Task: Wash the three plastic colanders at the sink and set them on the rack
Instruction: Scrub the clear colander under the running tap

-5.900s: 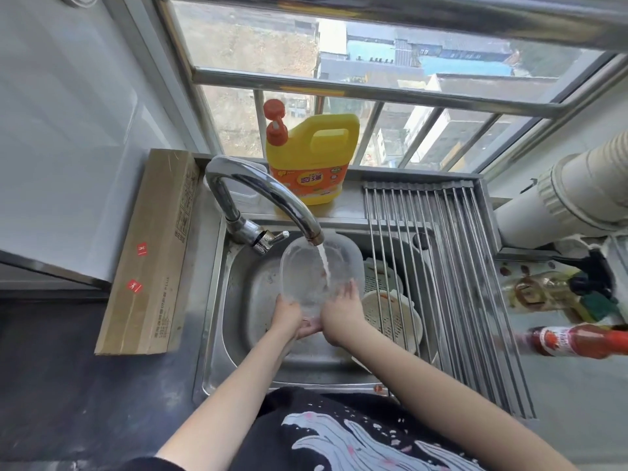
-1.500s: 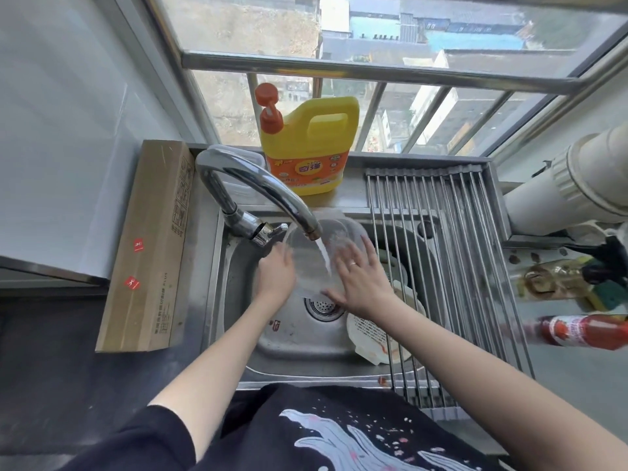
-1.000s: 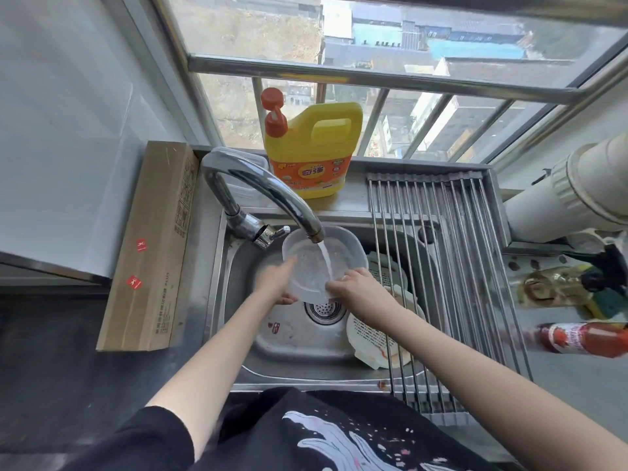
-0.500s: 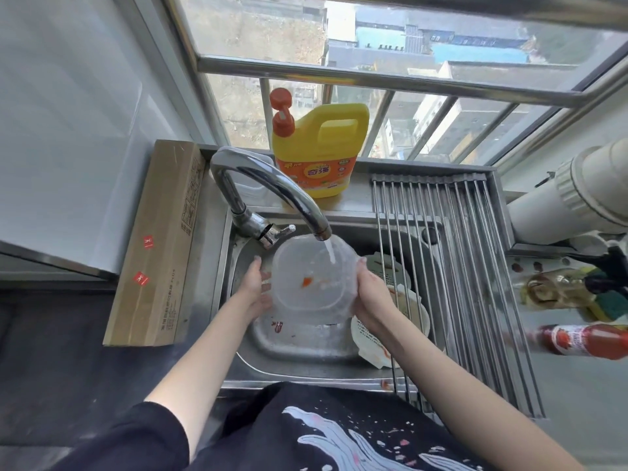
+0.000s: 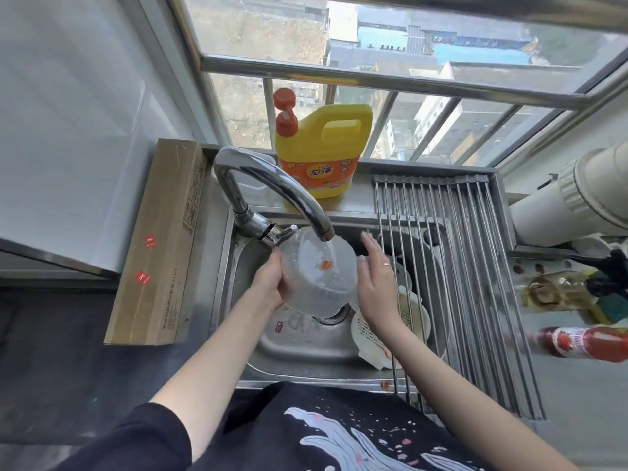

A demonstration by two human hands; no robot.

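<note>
A clear plastic colander [image 5: 317,271] is held upside down under the running tap [image 5: 272,190], with a small orange scrap stuck on its base. My left hand [image 5: 268,280] grips its left rim. My right hand [image 5: 377,283] lies against its right side with fingers straight. A white colander [image 5: 372,341] lies in the sink [image 5: 306,348] at the right, partly under the rack [image 5: 469,283]. Another whitish colander [image 5: 402,277] shows behind my right hand, mostly hidden.
A yellow detergent jug [image 5: 323,151] stands on the ledge behind the tap. A long cardboard box [image 5: 159,243] lies left of the sink. Bottles, one of them red [image 5: 588,343], lie on the counter at right. A white pipe [image 5: 574,195] juts in at the right.
The clear colander has been flipped bottom up and lifted closer to the spout. My right hand has loosened from gripping its rim to lying flat against its side.
</note>
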